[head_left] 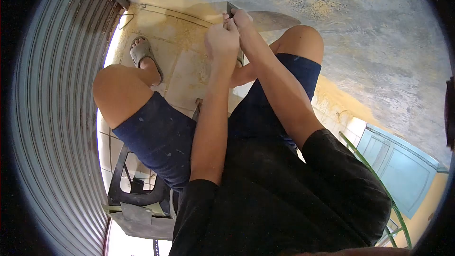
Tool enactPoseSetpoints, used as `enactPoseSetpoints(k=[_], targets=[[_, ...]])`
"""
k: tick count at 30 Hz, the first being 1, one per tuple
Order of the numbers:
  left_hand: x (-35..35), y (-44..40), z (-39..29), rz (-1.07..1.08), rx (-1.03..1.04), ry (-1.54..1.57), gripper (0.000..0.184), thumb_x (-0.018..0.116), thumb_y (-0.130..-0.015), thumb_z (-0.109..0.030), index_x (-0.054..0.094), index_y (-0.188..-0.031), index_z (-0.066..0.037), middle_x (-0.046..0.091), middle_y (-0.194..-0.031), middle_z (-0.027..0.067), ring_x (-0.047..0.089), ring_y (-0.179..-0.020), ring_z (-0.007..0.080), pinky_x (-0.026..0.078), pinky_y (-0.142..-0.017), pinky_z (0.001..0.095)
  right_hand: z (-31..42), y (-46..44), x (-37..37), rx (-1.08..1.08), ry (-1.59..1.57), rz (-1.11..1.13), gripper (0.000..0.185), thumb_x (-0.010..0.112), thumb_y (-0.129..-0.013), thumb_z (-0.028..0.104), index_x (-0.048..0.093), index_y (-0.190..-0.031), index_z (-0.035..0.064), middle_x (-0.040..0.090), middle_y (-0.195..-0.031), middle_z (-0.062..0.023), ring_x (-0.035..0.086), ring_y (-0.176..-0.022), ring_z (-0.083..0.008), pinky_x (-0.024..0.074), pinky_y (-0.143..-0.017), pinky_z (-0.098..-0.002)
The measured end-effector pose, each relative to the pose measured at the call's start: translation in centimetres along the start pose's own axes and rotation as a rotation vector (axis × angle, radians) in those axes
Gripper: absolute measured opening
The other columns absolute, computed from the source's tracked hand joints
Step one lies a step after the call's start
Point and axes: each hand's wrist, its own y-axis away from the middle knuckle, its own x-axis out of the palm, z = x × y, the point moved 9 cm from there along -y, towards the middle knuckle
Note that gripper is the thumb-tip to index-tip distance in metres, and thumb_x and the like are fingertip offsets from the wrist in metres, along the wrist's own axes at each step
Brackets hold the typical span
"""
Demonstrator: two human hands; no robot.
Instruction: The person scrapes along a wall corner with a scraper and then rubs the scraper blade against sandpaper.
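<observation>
So the right hand [243, 19] is holding a small dark flat thing [230, 7] out at arm's length, fingers curling round it, and it's poking out past the fingertips on the side toward the floor. Can't tell what it is, too small and mostly covered by the hand. The left hand [222, 40] is sitting right beside it, a bit nearer the body, fingers bending in and bunching up close to the right hand's fingers. Can't tell if those are pinching the dark thing too or just resting against each other

The blotchy grey wall [360, 33] is running along just to the right of the fingers, with a darker rounded patch [275, 20] showing next to the knuckles. Dusty floor tiles [185, 71] are lying below the fingers, and a foot in a grey sandal [138, 52] is resting off to their left. Further left of them, a ribbed metal shutter [57, 114] is standing, and a dark plastic chair [113, 180] is showing well behind the fingers, toward the body
</observation>
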Motion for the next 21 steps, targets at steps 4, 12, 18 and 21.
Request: enactPoseSetpoints(k=[4, 12, 18, 21], targets=[[0.8, -0.5, 1.7, -0.023, 0.042, 0.009, 0.054, 0.056, -0.091, -0.041, 0.063, -0.059, 0.002, 0.060, -0.060, 0.0228, 0.060, -0.060, 0.0434, 0.048, -0.060, 0.0500, -0.8, -1.1, 0.0, -0.080, 0.105, -0.053, 0.021, 0.047, -0.089, 0.004, 0.063, -0.087, -0.0104, 0.064, -0.076, -0.0195, 0.062, -0.059, -0.0248, 0.0486, -0.049, -0.0396], [0.3, -0.6, 1.3, -0.078, 0.133, 0.022, 0.051, 0.057, -0.090, -0.041, 0.065, -0.062, 0.001, 0.061, -0.060, 0.0222, 0.061, -0.060, 0.0431, 0.048, -0.059, 0.0488, -0.8, 1.1, 0.7, -0.035, -0.053, -0.067, 0.022, 0.044, -0.089, 0.002, 0.059, -0.085, -0.0136, 0.065, -0.074, -0.0233, 0.062, -0.059, -0.0252, 0.0489, -0.047, -0.0378], [1.4, 0.2, 1.8, 0.168, -0.120, 0.062, 0.047, 0.056, -0.088, -0.038, 0.069, -0.078, 0.006, 0.065, -0.080, 0.0290, 0.066, -0.078, 0.0405, 0.051, -0.072, 0.0479, 0.7, 1.7, -0.5, -0.124, 0.157, -0.068, 0.021, 0.047, -0.088, 0.002, 0.059, -0.085, -0.0144, 0.064, -0.072, -0.0229, 0.061, -0.057, -0.0241, 0.0472, -0.046, -0.0370], [2.0, 0.4, 2.1, 0.202, -0.115, 0.100, 0.050, 0.055, -0.089, -0.040, 0.068, -0.077, 0.006, 0.065, -0.078, 0.0286, 0.066, -0.077, 0.0415, 0.050, -0.072, 0.0493, 1.7, 3.1, -0.8, -0.169, 0.193, -0.129, 0.022, 0.048, -0.088, 0.004, 0.060, -0.083, -0.0134, 0.065, -0.072, -0.0222, 0.061, -0.056, -0.0239, 0.0467, -0.047, -0.0374]])
